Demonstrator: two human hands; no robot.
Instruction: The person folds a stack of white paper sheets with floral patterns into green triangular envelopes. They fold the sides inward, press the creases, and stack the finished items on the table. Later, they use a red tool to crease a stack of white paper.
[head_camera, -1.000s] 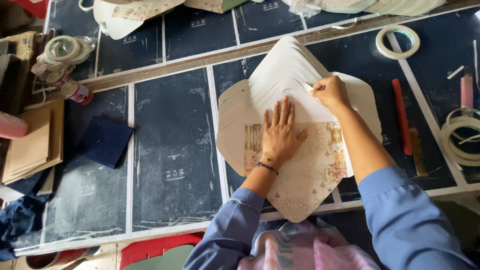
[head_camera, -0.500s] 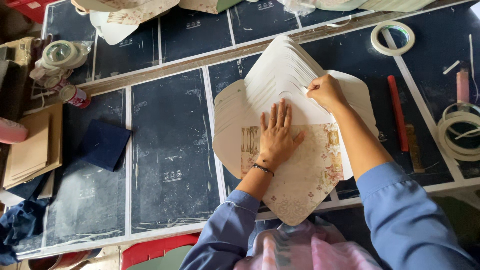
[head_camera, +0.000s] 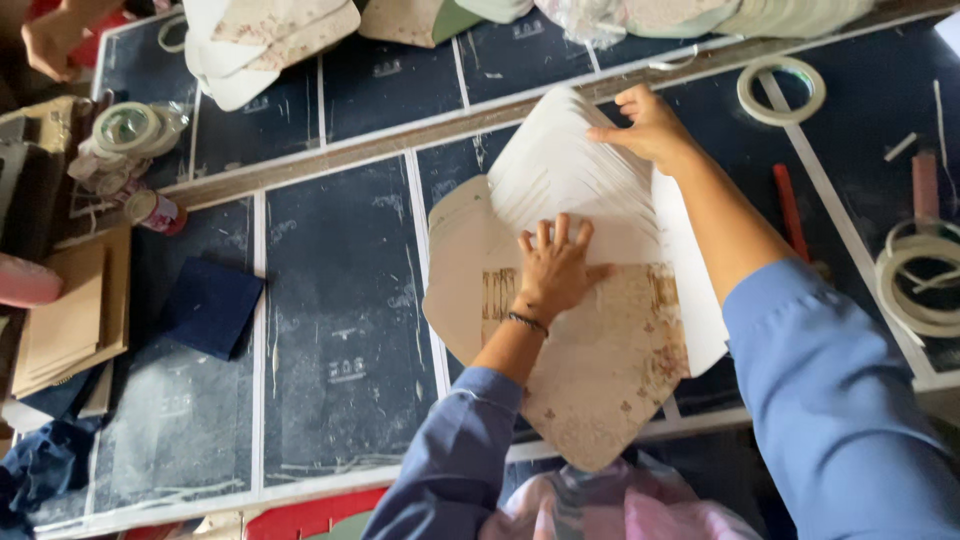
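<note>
Fanned stack of envelope blanks lies mid-table — thin card, light, slippery. Left hand flat, fingers spread, pinning it; right hand loosely curled on far edge — the best grip point.

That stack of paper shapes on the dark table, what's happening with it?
A person is working a fanned stack of flat envelope blanks on the dark table. The left hand presses flat on the middle of the stack, fingers spread. The right hand touches the white flaps at the stack's far edge. Tape rolls and a red tool lie to the right, a dark blue pad to the left.
</note>
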